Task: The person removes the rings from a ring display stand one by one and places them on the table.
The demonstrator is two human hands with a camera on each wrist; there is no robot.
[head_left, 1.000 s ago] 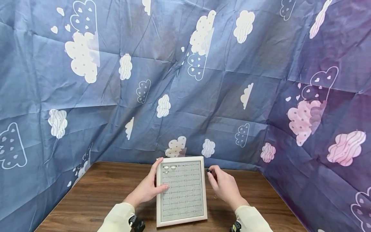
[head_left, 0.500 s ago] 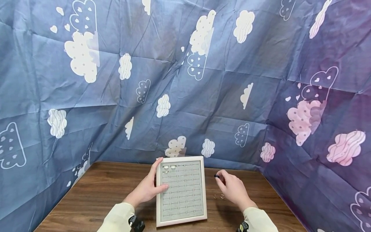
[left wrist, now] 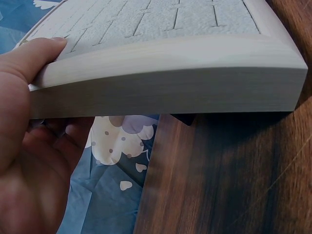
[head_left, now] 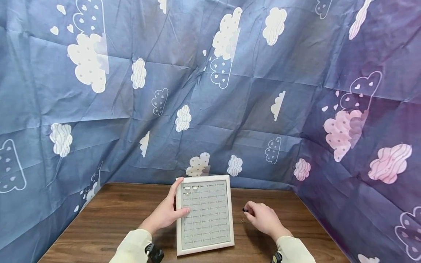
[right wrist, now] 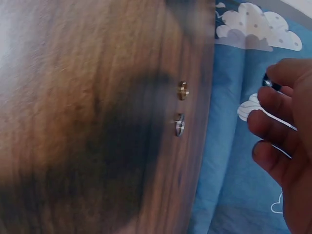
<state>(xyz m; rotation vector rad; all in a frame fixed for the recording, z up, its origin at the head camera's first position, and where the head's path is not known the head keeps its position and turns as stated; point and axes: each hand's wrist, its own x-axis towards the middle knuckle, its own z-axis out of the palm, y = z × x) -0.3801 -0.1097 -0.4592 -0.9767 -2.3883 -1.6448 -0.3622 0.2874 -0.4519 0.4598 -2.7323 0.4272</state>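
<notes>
My left hand (head_left: 163,216) grips the left side of a white-framed ring display tray (head_left: 231,219), which stands tilted up. In the left wrist view the thumb lies over the frame's edge, with the fingers underneath. Rows of slots cross its grey padded face, and several pale rings (head_left: 195,187) sit at the top left. To the right of the tray, my right hand (head_left: 265,220) pinches a small black ring-like piece (right wrist: 266,82) between thumb and forefinger, mostly hidden by the fingertips. In the right wrist view, a gold ring (right wrist: 183,91) and a silver ring (right wrist: 180,125) lie on the table.
The brown wooden table (head_left: 108,215) extends to both sides of the tray. Behind it and to the right hangs a blue cloth (head_left: 250,102) with a cloud print, close to the table's far edge. The right hand casts a shadow over the wood.
My right hand has moved away from the tray's right edge, rightward and then nearer to me, still pinching the black piece. The left hand keeps its grip on the tray. The head view has shifted slightly.
</notes>
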